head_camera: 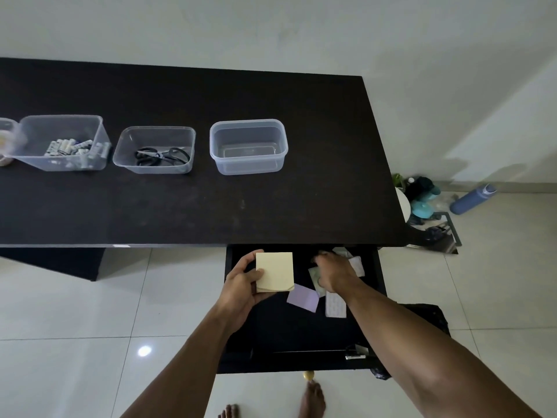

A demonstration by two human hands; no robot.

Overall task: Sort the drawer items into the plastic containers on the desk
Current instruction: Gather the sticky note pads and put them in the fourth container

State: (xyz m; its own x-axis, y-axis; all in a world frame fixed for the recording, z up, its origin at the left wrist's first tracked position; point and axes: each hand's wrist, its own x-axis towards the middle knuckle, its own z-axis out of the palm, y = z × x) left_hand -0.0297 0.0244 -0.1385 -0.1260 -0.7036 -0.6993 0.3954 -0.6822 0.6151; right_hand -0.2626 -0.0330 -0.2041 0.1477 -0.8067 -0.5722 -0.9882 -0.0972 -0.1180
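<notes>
The dark drawer (pixel 289 333) stands pulled out under the desk's front edge. My left hand (pixel 241 285) grips a pale yellow pad of sticky notes (pixel 275 271) over the drawer's left part. My right hand (pixel 333 271) reaches palm down into the back right of the drawer, fingers curled over small packets (pixel 315 276); whether it holds one is unclear. A purple sticky pad (pixel 303 298) and a white blister strip (pixel 335 306) lie in the drawer. On the desk (pixel 211 212) stand an empty clear container (pixel 248 146), one with scissors (pixel 154 149) and one with batteries (pixel 61 141).
A further container (pixel 6 140) is cut off at the left edge. A small clip-like item (pixel 355 352) lies in the drawer's front right corner. On the floor at the right are a blue bottle (pixel 473 199), a teal object (pixel 422 208) and a black bag (pixel 428 315).
</notes>
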